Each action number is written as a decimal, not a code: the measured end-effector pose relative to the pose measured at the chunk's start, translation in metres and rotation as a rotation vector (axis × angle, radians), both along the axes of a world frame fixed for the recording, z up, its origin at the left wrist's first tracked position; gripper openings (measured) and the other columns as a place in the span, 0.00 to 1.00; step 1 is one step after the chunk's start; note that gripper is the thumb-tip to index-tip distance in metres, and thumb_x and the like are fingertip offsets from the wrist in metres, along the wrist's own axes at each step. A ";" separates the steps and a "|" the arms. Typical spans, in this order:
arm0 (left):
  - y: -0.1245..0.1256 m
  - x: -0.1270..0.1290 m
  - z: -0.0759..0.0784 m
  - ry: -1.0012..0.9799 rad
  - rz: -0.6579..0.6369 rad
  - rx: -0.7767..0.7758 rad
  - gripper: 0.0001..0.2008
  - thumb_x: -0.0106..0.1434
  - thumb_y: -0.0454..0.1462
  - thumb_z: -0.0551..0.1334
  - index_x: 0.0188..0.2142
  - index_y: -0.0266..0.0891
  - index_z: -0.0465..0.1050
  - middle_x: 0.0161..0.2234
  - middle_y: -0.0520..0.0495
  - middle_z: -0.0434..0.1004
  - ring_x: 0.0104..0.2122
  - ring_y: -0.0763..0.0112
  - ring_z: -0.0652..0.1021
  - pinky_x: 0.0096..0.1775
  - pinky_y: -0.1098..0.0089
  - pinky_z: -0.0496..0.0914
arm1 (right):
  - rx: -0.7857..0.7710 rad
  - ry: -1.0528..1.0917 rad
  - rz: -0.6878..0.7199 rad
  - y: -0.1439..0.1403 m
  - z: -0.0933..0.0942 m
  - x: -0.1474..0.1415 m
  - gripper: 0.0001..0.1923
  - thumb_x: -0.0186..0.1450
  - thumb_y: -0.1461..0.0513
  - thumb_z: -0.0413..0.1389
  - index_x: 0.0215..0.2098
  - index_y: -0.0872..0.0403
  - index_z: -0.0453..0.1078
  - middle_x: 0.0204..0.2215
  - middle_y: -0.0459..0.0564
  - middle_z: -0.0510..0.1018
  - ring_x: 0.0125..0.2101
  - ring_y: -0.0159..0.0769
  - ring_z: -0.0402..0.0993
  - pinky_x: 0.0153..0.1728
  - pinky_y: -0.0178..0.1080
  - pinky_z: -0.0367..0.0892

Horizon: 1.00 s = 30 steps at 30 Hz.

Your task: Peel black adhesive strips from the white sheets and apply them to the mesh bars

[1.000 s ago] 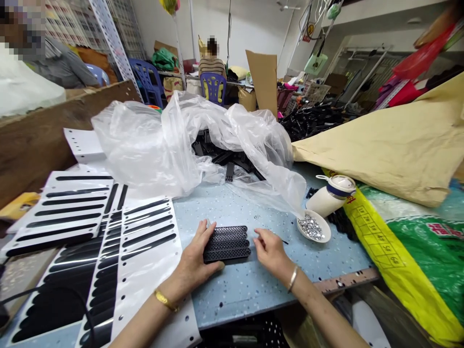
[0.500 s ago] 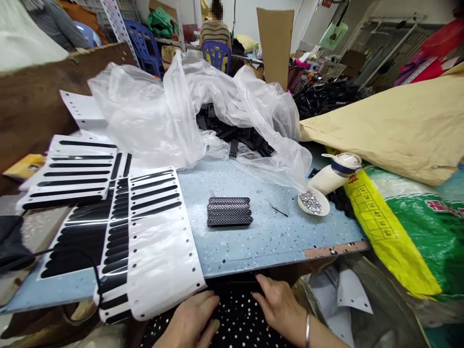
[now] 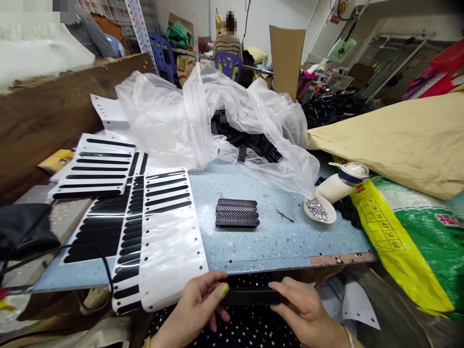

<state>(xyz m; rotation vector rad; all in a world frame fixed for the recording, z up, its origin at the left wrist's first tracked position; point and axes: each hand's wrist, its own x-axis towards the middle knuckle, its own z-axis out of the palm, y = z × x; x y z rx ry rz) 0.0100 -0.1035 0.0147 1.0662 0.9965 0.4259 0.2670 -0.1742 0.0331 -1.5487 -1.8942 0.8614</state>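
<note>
Between my two hands, just below the table's front edge, is a long narrow black bar (image 3: 250,297). My left hand (image 3: 199,304) pinches its left end with thumb and fingers, and my right hand (image 3: 304,309) grips its right end. Behind them on the table lies a neat row of black perforated strips (image 3: 237,213). To the left, a white sheet (image 3: 170,241) bearing black elongated stickers hangs partly over the edge near my left hand.
A clear plastic bag (image 3: 174,121) with black parts (image 3: 253,142) inside lies at the back. On the right are a bowl (image 3: 329,217) of small silvery pieces, a white bottle (image 3: 339,183) and a yellow-green sack (image 3: 395,237). A thin black stick (image 3: 285,216) rests on the blue table (image 3: 253,251).
Both hands have risen from my lap, and the black bar is now plainly visible between them. The view has shifted, so the table's things appear farther right.
</note>
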 end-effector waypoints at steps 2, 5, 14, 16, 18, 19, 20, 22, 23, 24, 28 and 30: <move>0.009 0.000 0.007 -0.100 0.064 -0.088 0.20 0.56 0.43 0.64 0.47 0.36 0.68 0.30 0.48 0.76 0.23 0.67 0.79 0.20 0.72 0.69 | 0.086 0.019 -0.023 0.007 0.006 0.002 0.16 0.62 0.66 0.56 0.48 0.51 0.73 0.26 0.46 0.73 0.26 0.35 0.71 0.27 0.35 0.68; 0.026 -0.002 0.015 -0.145 0.107 0.017 0.14 0.52 0.37 0.66 0.39 0.38 0.71 0.30 0.48 0.78 0.27 0.67 0.79 0.29 0.67 0.74 | 0.019 0.151 -0.047 0.023 0.015 0.002 0.18 0.60 0.65 0.59 0.49 0.51 0.72 0.29 0.48 0.75 0.28 0.35 0.73 0.30 0.36 0.72; 0.080 0.002 0.006 0.192 0.126 0.882 0.13 0.56 0.30 0.56 0.41 0.41 0.71 0.44 0.43 0.77 0.45 0.61 0.77 0.47 0.57 0.73 | 0.232 0.193 -0.372 0.097 -0.035 -0.012 0.09 0.57 0.65 0.58 0.37 0.55 0.72 0.30 0.51 0.78 0.28 0.37 0.75 0.30 0.39 0.74; 0.087 0.001 -0.005 0.292 0.125 1.022 0.17 0.57 0.29 0.55 0.46 0.42 0.70 0.42 0.43 0.78 0.42 0.60 0.79 0.45 0.55 0.74 | 0.336 0.102 -0.349 0.105 -0.046 -0.013 0.10 0.57 0.67 0.55 0.37 0.55 0.72 0.30 0.51 0.76 0.28 0.37 0.74 0.31 0.39 0.74; 0.092 -0.001 -0.013 0.347 0.123 1.093 0.19 0.56 0.30 0.56 0.47 0.42 0.69 0.41 0.43 0.79 0.40 0.58 0.79 0.42 0.55 0.75 | 0.374 0.059 -0.343 0.107 -0.053 -0.014 0.11 0.57 0.68 0.54 0.37 0.54 0.72 0.30 0.51 0.76 0.29 0.37 0.74 0.30 0.38 0.73; 0.093 -0.001 -0.015 0.368 0.118 1.102 0.18 0.56 0.30 0.56 0.46 0.42 0.69 0.40 0.43 0.79 0.39 0.58 0.80 0.40 0.56 0.76 | 0.378 0.053 -0.354 0.107 -0.055 -0.014 0.12 0.56 0.69 0.54 0.38 0.54 0.71 0.30 0.51 0.76 0.29 0.37 0.74 0.29 0.38 0.73; 0.095 -0.002 -0.017 0.390 0.111 1.102 0.16 0.56 0.31 0.56 0.45 0.42 0.70 0.38 0.43 0.79 0.37 0.58 0.80 0.38 0.57 0.76 | 0.379 0.051 -0.370 0.107 -0.057 -0.014 0.13 0.56 0.69 0.54 0.40 0.54 0.71 0.30 0.51 0.76 0.29 0.37 0.74 0.29 0.37 0.72; 0.099 -0.001 -0.015 0.423 0.100 1.103 0.12 0.56 0.32 0.56 0.40 0.42 0.70 0.33 0.46 0.79 0.32 0.60 0.80 0.34 0.60 0.76 | 0.373 0.054 -0.400 0.107 -0.061 -0.015 0.17 0.55 0.68 0.55 0.43 0.55 0.70 0.30 0.50 0.76 0.28 0.37 0.73 0.28 0.37 0.72; 0.101 0.001 -0.014 0.433 0.093 1.103 0.10 0.56 0.32 0.56 0.37 0.43 0.70 0.30 0.47 0.78 0.30 0.61 0.80 0.32 0.61 0.75 | 0.366 0.060 -0.411 0.109 -0.062 -0.015 0.19 0.54 0.68 0.56 0.45 0.55 0.70 0.30 0.50 0.77 0.28 0.37 0.73 0.28 0.37 0.72; 0.103 0.002 -0.012 0.439 0.083 1.103 0.09 0.56 0.31 0.55 0.36 0.43 0.69 0.29 0.48 0.78 0.28 0.63 0.79 0.30 0.63 0.75 | 0.353 0.067 -0.420 0.110 -0.062 -0.015 0.20 0.54 0.68 0.56 0.46 0.55 0.70 0.30 0.50 0.77 0.27 0.36 0.73 0.27 0.37 0.72; 0.112 0.002 -0.005 0.444 0.057 1.099 0.08 0.54 0.33 0.57 0.34 0.44 0.69 0.25 0.51 0.77 0.25 0.65 0.78 0.27 0.66 0.74 | 0.251 0.097 -0.418 0.116 -0.056 -0.009 0.20 0.52 0.68 0.56 0.44 0.55 0.72 0.29 0.49 0.77 0.26 0.36 0.74 0.24 0.35 0.72; 0.116 -0.003 -0.002 0.450 0.089 1.100 0.08 0.55 0.35 0.60 0.36 0.43 0.70 0.27 0.50 0.78 0.26 0.64 0.79 0.29 0.65 0.75 | 0.228 0.097 -0.351 0.118 -0.048 -0.003 0.21 0.51 0.69 0.57 0.44 0.55 0.72 0.31 0.50 0.77 0.29 0.38 0.75 0.26 0.36 0.72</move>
